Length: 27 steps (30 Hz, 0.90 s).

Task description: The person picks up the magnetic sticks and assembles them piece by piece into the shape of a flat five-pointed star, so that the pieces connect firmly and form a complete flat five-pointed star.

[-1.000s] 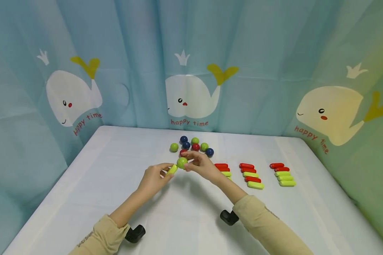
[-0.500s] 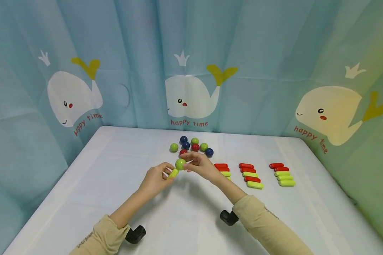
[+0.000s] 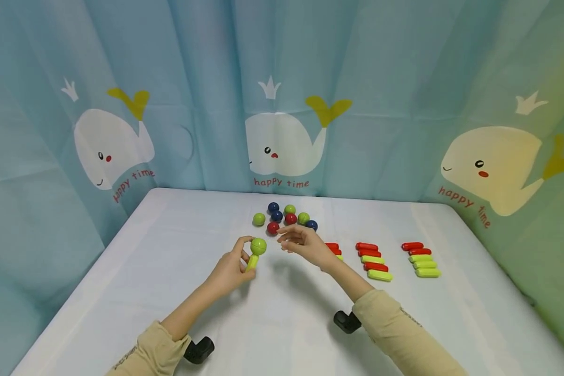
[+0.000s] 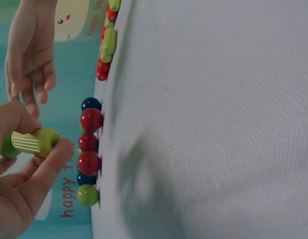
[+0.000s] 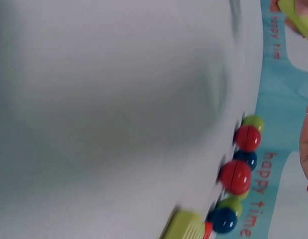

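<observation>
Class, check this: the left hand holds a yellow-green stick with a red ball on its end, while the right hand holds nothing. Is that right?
Not quite: the ball is green, as the head view shows. The left hand does hold the yellow-green stick, and the right hand holds nothing.

A person wore sand-beige sleeves — the left sleeve [image 3: 145, 351] and the right sleeve [image 3: 406, 339] both creased, each ending in a loose cuff partway along the forearm. Dark lettering [image 3: 124, 357], too small to read, ran along the left one, with similar print [image 3: 411, 317] on the right. A rounded black fitting [image 3: 200, 350] showed beside the left cuff, a matching black piece [image 3: 346, 322] beside the right. Left hand [image 3: 230, 267] and right hand [image 3: 308, 246] were bare.
</observation>
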Available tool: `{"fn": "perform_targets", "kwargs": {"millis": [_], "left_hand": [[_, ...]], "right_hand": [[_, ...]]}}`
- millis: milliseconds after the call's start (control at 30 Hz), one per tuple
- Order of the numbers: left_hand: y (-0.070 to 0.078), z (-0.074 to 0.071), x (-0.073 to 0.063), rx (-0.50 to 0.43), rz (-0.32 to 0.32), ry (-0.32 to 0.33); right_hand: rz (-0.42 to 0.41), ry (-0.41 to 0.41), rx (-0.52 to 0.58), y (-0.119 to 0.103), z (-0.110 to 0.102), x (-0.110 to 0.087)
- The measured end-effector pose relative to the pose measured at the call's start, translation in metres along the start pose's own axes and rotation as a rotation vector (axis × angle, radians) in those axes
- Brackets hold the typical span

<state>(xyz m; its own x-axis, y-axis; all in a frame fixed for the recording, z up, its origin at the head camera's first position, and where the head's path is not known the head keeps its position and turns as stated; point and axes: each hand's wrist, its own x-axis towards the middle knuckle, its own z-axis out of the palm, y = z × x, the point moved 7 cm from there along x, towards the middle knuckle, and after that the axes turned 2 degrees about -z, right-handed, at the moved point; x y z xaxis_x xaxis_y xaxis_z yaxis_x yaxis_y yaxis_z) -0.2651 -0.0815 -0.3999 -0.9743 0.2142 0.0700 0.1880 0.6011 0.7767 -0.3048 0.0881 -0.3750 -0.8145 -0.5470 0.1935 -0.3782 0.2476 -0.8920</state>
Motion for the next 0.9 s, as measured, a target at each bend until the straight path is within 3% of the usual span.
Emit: {"fn": "perform_targets", "kwargs": {"millis": [133, 267, 500, 667, 900], "left_hand": [[-0.003, 0.003, -0.001, -0.020, 0.001, -0.066], [-0.007, 0.006, -0.003, -0.058, 0.010, -0.122], [-0.014, 0.008, -0.007, -0.183, 0.016, -0.180], [-0.014, 0.005, -0.010, -0.182, 0.036, -0.172], [-0.018, -0.002, -0.012, -0.224, -0.003, -0.118]], "right_hand": [[-0.011, 0.015, -0.152, 0.006, -0.016, -0.008], [0.033, 0.007, -0.278, 0.015, -0.036, -0.017], [0.074, -0.154, -0.558, 0.027, -0.053, -0.033], [0.095, -0.204, -0.728, 0.034, -0.054, -0.045], [0.100, -0.206, -0.919, 0.041, -0.048, -0.054]]}}
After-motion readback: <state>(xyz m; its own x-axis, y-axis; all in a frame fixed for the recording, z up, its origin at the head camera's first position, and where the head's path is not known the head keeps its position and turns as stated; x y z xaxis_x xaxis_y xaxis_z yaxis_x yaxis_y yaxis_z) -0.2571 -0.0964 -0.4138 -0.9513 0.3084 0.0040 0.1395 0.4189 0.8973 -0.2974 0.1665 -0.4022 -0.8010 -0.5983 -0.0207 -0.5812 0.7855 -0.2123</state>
